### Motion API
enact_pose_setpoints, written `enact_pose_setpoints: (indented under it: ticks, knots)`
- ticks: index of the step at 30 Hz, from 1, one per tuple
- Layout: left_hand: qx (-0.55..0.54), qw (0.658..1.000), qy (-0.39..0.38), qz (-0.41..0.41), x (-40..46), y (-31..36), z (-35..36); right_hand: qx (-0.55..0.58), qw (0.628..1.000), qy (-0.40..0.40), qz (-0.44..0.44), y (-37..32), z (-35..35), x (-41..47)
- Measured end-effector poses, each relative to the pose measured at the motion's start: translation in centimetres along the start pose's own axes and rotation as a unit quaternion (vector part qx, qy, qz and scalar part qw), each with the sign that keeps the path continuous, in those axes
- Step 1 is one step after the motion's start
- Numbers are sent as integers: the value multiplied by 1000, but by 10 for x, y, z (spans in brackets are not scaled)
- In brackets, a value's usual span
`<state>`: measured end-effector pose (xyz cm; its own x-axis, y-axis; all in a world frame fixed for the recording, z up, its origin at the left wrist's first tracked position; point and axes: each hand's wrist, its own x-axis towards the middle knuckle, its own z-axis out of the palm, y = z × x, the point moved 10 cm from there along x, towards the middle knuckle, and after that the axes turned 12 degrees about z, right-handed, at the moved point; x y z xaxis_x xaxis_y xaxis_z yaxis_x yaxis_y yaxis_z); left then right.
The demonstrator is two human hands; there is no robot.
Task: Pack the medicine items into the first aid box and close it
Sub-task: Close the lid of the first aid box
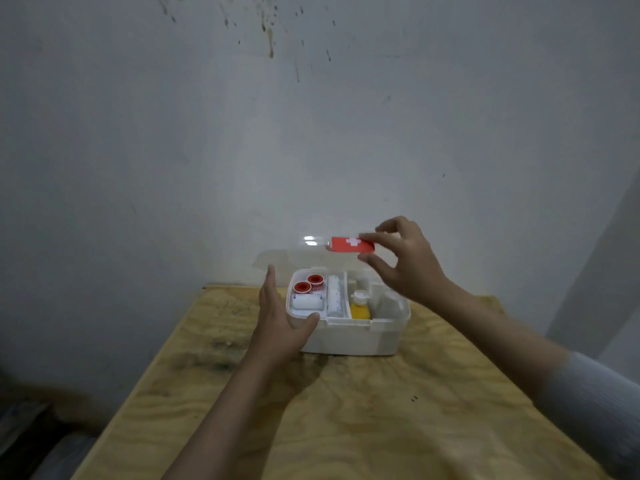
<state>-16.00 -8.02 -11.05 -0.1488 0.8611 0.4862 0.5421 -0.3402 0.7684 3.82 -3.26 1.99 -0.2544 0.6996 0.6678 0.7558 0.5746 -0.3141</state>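
Now right hand (408,268) grip pinching raised lid (349,245), left hand (280,320) grip clasped on first aid box (353,336) corner.

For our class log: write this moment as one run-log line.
lid open | right hand on lid | left hand steadies box | yellow bottle inside

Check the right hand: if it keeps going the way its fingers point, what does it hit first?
The right hand points left toward the raised clear lid; its fingertips already look to be at the red cross label, so that comes first. Depth is unclear.
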Motion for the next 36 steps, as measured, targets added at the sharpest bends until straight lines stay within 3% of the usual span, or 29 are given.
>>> enact_pose_setpoints:
  ticks: [7, 19, 30, 36]
  knots:
    - [81, 985, 9, 151, -7, 38, -1, -13, 996, -86, -37, -6, 33, -75]
    - [91, 980, -25, 176, -7, 26, 11, 35, 988, -149, 30, 9, 59, -76]
    - [96, 979, 34, 176, -4, 30, 12, -40, 998, -34, -24, 8, 61, -80]
    - [94, 979, 34, 176, 21, 31, 18, -44, 998, -51, -6, 24, 77, -58]
